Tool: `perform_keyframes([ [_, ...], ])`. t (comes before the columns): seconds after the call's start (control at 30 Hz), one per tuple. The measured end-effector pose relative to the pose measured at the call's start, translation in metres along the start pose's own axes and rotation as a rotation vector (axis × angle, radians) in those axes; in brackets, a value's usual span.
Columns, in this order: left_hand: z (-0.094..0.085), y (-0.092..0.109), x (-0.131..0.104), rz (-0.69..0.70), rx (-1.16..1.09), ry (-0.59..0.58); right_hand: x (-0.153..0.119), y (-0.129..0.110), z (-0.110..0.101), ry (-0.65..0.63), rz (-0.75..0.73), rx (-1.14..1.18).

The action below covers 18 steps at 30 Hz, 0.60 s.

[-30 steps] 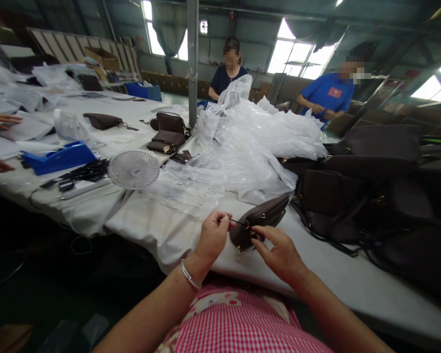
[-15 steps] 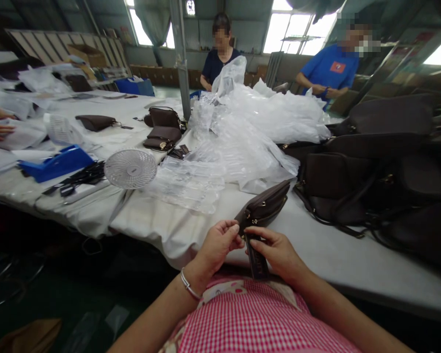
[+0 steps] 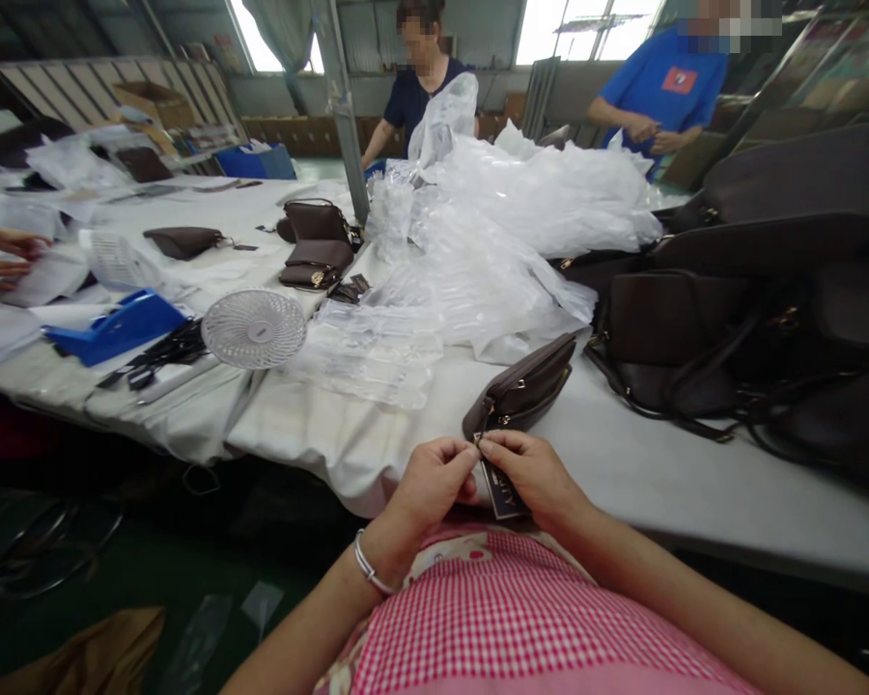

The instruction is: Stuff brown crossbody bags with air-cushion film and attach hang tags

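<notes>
A dark brown handbag (image 3: 525, 386) with gold zip pulls lies tilted on the table just beyond my hands. From it, at its near end, a black hang tag (image 3: 503, 492) with light lettering dangles below my fingers. My left hand (image 3: 434, 480) is closed in a pinch at the tag's top, where its thin string seems to be; the fingertips partly hide it. My right hand (image 3: 536, 473) pinches at the same spot, thumb and forefinger against the left fingertips, with the tag hanging beside its palm.
Clear plastic bags (image 3: 492, 241) are heaped behind the handbag. More dark bags (image 3: 666, 328) crowd the right. To the left are a white fan (image 3: 253, 328), a blue tape dispenser (image 3: 116, 326) and brown bags (image 3: 319, 241). A metal post (image 3: 348, 116) rises mid-table; co-workers stand beyond.
My right hand has moved from the tag's upper part to its top end, and its fingertips now meet the left ones. The tag has turned, showing more lettering. The view has tilted slightly down.
</notes>
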<state>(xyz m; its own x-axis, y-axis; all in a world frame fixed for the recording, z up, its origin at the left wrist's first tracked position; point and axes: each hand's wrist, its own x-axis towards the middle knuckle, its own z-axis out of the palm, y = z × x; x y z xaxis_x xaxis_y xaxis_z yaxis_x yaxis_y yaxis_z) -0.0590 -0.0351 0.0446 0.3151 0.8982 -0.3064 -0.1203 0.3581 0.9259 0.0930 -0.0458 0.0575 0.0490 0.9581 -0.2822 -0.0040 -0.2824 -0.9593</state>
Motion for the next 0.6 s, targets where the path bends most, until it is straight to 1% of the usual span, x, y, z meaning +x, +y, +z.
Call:
perform_keyframes([
  [0.17,0.0006,-0.0017,0.0020,-0.045,-0.087,-0.003,-0.0015,0.0009,-0.0001,-0.029,0.049,0.105],
  [0.37,0.0032,0.0005,0.0009,-0.077,-0.169,-0.010,-0.0009,0.0019,-0.0031,-0.054,0.072,0.157],
  [0.53,0.0028,-0.0008,-0.0010,-0.073,-0.172,0.011,0.0020,0.0050,-0.0037,-0.017,0.076,0.135],
  [0.6,0.0029,-0.0015,-0.0015,-0.071,-0.185,-0.002,0.0022,0.0049,-0.0035,-0.034,0.077,0.139],
])
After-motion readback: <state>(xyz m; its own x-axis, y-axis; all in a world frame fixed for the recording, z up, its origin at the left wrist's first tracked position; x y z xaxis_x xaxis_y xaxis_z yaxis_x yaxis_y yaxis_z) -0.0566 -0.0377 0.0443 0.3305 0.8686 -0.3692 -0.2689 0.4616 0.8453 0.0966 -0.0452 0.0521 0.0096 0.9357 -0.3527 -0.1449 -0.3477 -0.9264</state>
